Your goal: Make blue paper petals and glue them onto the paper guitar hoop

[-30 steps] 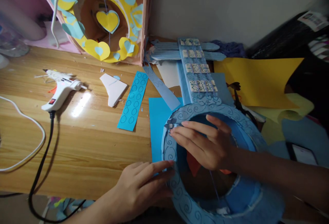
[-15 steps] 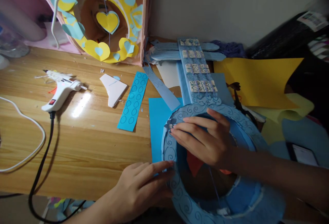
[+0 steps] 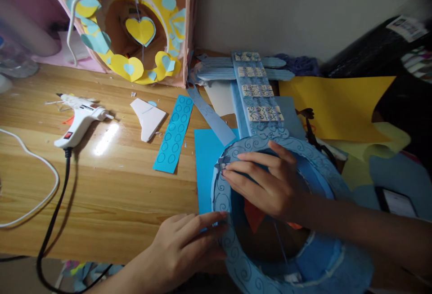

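Note:
A round blue paper craft (image 3: 241,265) with swirl drawings lies at the table's front edge, its wide ring surrounding a dark opening. An orange piece (image 3: 254,216) and a thread show inside. My left hand (image 3: 184,244) grips the ring's left edge, index finger on top and the other fingers lower at its side. Across the opening reaches my right hand (image 3: 266,181), fingers stretched out and tips resting on the ring's upper left, by a small grey patch (image 3: 222,164). Its thumb is hidden. A blue neck-like strip (image 3: 258,87) with patterned cream bands extends away from the ring.
A white glue gun (image 3: 81,116) lies on the left with its black cord. Nearby are a white cut piece (image 3: 147,118) and a blue strip with circles (image 3: 173,134). Behind stands a box with yellow hearts (image 3: 135,67). Yellow paper (image 3: 337,105) and a phone (image 3: 398,202) lie right.
Both hands keep nearly the same places on the ring. The whole view has shifted very slightly; nothing was taken hold of or let go.

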`<state>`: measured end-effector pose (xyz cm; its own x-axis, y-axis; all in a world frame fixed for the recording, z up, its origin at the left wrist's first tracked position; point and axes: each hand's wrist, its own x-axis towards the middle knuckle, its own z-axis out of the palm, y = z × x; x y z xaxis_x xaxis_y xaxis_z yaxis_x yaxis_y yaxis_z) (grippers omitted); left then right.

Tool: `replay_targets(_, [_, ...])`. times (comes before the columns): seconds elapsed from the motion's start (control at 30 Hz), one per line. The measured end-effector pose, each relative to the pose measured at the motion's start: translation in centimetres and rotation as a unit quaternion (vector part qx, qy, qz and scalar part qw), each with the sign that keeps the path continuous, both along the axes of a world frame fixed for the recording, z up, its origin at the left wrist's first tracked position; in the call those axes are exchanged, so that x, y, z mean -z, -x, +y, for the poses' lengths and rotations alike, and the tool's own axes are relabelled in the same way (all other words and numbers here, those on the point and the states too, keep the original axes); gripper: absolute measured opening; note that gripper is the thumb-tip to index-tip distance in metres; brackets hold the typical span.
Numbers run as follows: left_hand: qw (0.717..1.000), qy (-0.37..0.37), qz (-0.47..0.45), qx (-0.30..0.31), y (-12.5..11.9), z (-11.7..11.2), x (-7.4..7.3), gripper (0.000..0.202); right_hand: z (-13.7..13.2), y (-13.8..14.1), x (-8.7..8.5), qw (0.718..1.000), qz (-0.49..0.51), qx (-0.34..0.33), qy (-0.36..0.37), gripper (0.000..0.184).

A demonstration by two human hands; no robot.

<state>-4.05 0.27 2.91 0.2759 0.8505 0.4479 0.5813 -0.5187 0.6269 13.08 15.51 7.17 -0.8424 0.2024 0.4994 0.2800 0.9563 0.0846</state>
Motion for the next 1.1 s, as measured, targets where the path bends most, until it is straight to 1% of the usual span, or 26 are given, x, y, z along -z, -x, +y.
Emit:
replay_targets(0.23, [1.000,-0.003,-0.008,-0.002,-0.1,0.0,0.0,0.022,-0.2,0.0,0.0,1.000,0.005,0.003,0.007,0.009])
replay_targets(0.37, [1.000,0.000,-0.011,0.001,-0.1,0.0,0.2,0.022,0.4,-0.2,-0.2,1.000,0.014,-0.005,0.017,0.005])
replay_targets(0.53, [1.000,0.010,-0.004,0.001,0.0,-0.2,0.2,0.025,2.4,-1.5,-0.8,0.998,0.014,-0.041,0.041,0.010])
replay_targets(0.63, [1.000,0.016,0.006,-0.001,0.0,-0.3,0.2,0.025,3.3,-1.9,-0.8,0.997,0.006,-0.059,0.045,0.011])
replay_targets(0.8, [0.999,0.026,0.019,0.003,0.0,-0.5,0.4,0.031,4.0,-1.3,-0.5,0.995,0.002,-0.091,0.030,0.013])
replay_targets(0.97, [1.000,0.009,0.014,-0.004,-0.1,-0.3,0.2,0.027,4.7,-0.8,-0.6,0.990,-0.013,-0.139,0.013,0.021])
replay_targets(1.1, [1.000,-0.001,0.008,-0.009,-0.2,-0.2,0.2,0.025,5.2,-0.8,-0.8,0.985,-0.013,-0.170,-0.004,0.017])
